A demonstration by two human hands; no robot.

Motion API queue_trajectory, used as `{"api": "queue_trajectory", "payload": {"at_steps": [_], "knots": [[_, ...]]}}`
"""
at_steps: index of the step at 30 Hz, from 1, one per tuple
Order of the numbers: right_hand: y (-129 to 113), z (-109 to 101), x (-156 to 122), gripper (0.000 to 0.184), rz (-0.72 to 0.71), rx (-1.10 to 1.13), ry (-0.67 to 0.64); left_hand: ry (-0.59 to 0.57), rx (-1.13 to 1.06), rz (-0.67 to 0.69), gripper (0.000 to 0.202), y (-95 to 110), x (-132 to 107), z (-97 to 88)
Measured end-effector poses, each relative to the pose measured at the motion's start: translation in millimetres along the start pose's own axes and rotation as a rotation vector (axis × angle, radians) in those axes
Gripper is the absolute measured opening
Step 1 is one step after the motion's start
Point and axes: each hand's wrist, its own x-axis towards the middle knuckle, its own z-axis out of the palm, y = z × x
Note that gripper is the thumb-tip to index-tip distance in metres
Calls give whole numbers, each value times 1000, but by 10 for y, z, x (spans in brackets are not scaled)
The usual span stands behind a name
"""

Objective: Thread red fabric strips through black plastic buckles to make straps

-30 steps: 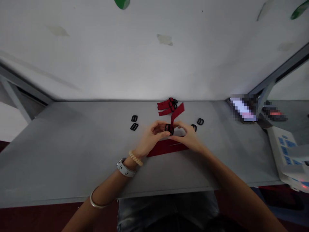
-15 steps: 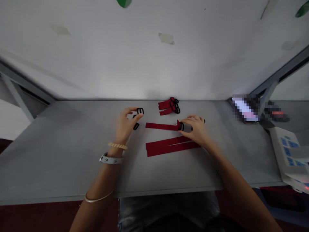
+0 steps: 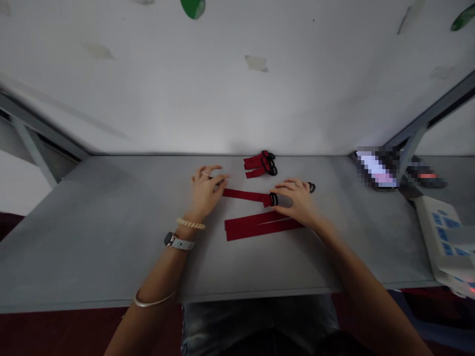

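Buckle threading appears finished on this piece: left hand (image 3: 205, 193) grip released beside the red webbing strap (image 3: 245, 195), right hand (image 3: 297, 201) grip open at its black buckle (image 3: 273, 199); next, take up the black slider (image 3: 311, 187)

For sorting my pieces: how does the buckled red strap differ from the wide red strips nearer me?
The buckled red strap has a black buckle at its right end; the wide red strips show none. The strap is single and narrower; the strips are a pair. Both lie flat.
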Motion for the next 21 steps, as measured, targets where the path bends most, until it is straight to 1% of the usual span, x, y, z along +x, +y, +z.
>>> {"api": "queue_trajectory", "payload": {"at_steps": [2, 3, 4, 5, 7, 11, 13, 15, 17, 19, 21], "knots": [[-12, 3, 5, 31, -4, 3, 17, -174, -68, 273, 25, 135, -36, 11], [-11, -6, 9, 31, -4, 6, 27, -259, -79, 376, 27, 199, -63, 27], [-3, -24, 12, 30, 1, 13, 39, -308, -77, 435, 27, 256, -91, 46], [14, -52, 15, 30, 10, 25, 54, -331, -65, 457, 27, 302, -119, 65], [81, -138, 16, 31, 39, 80, 95, -323, -44, 444, 24, 355, -158, 98], [269, -329, 1, 32, 90, 201, 190, -305, -46, 406, 21, 360, -162, 111], [328, -378, -7, 34, 92, 249, 190, -315, -49, 405, 21, 362, -151, 102], [343, -392, -9, 36, 89, 305, 164, -315, -45, 400, 23, 380, -148, 95], [329, -385, -6, 36, 98, 332, 158, -309, -33, 399, 29, 408, -158, 96], [308, -369, -3, 34, 135, 319, 177, -303, -4, 407, 36, 437, -173, 104], [294, -349, -1, 34, 196, 319, 198, -306, 36, 421, 39, 463, -188, 114]]}}
